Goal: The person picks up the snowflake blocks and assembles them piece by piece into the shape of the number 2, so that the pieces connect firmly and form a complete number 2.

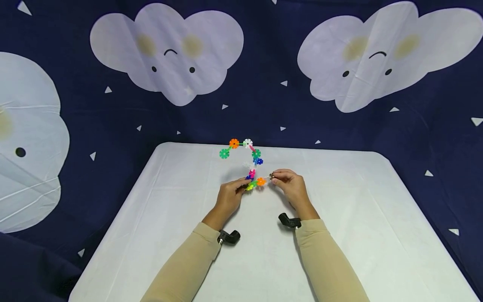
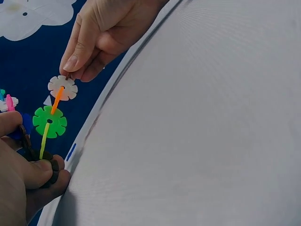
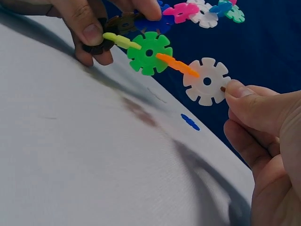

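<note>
A chain of slotted plastic snowflake discs, in many colours, hangs between the two hands and curves away beyond them. My left hand (image 1: 229, 197) pinches a black disc (image 3: 96, 46) in the chain between thumb and fingers. From there run a yellow-green disc (image 3: 121, 40), a green disc (image 3: 149, 53), an orange disc (image 3: 176, 65) and a white disc (image 3: 207, 81). At the white disc's edge, my right hand (image 1: 294, 188) pinches a small brown disc (image 3: 223, 88), mostly covered by the fingertips. Beyond the left fingers continue a blue disc (image 3: 155, 23) and a pink disc (image 3: 183, 12).
The chain's far part bends over the back of the white table (image 1: 339, 201), ending in an orange disc (image 1: 234, 144) and a green disc (image 1: 224, 153). A small blue piece (image 3: 190, 122) shows against the tabletop. A dark blue cloth (image 1: 264, 92) with clouds hangs behind.
</note>
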Motion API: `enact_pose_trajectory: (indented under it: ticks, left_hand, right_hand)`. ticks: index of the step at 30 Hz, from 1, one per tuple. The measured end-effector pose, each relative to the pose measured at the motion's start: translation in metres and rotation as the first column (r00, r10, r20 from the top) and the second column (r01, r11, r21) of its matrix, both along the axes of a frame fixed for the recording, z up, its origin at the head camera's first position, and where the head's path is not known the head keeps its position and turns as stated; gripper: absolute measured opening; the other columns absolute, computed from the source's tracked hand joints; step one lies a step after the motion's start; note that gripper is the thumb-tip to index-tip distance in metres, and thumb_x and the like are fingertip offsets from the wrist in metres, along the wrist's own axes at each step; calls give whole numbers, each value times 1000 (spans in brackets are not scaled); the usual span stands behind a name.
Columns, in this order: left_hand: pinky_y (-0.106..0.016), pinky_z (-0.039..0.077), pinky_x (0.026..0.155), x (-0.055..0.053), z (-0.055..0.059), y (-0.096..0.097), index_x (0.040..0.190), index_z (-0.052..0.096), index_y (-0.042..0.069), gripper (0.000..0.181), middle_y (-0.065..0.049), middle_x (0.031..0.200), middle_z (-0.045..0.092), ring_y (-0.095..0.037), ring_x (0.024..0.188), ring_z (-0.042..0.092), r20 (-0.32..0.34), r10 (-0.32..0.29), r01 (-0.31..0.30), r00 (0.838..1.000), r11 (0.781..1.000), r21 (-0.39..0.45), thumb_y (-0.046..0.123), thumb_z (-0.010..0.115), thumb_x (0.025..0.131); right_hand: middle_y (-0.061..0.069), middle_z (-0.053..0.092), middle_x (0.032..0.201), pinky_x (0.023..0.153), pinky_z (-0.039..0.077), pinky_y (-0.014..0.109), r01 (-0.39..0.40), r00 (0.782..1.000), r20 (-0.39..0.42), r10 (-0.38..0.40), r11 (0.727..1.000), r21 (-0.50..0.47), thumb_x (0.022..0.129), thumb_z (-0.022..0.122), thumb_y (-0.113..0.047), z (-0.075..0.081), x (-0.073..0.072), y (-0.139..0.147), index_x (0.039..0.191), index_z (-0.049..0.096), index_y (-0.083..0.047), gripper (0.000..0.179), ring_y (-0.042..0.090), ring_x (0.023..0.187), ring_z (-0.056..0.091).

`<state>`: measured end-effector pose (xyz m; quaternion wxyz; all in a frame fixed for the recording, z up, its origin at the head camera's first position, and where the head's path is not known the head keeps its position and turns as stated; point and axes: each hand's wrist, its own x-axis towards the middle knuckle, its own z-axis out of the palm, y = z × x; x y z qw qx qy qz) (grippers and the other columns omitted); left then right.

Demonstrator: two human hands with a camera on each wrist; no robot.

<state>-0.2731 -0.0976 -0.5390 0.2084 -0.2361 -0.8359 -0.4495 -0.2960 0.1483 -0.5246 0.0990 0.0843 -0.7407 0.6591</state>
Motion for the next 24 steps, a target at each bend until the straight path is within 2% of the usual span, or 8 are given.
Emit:
enact_pose_trajectory:
  ticks: [10,14,19,24]
  left_hand:
    - [-22,55,97,1,0,2,120,80,5,37,-13,127,72,-26,118,69,-2,-7,7,1000,1000,7,-16,76,90]
    - [-23,55,97,1,-1,2,120,80,6,37,-13,127,72,-27,118,69,-10,-26,26,1000,1000,5,-15,77,89]
    - [-24,55,98,1,-2,2,120,80,5,38,-13,128,71,-27,119,69,-22,-23,23,1000,1000,18,-15,78,88]
    - [-25,56,97,-1,-3,3,119,79,2,38,-17,126,71,-30,117,69,-83,-8,13,996,998,55,-17,78,86]
  right_hand:
    - [24,69,115,86,60,21,22,998,-66,-23,1000,-20,88,80,12,-6,-4,-1,104,77,12,16,14,96,69]
    - [27,69,115,89,59,21,32,993,-112,-35,999,-32,88,79,14,-6,-4,-4,104,76,13,17,20,101,69]
    - [31,68,115,91,59,22,32,988,-150,-35,999,-22,87,77,17,-5,-2,-7,104,75,15,17,34,104,69]
    - [38,63,119,92,60,28,10,988,-154,-18,999,-54,88,73,22,-5,0,-8,107,70,22,19,38,105,68]
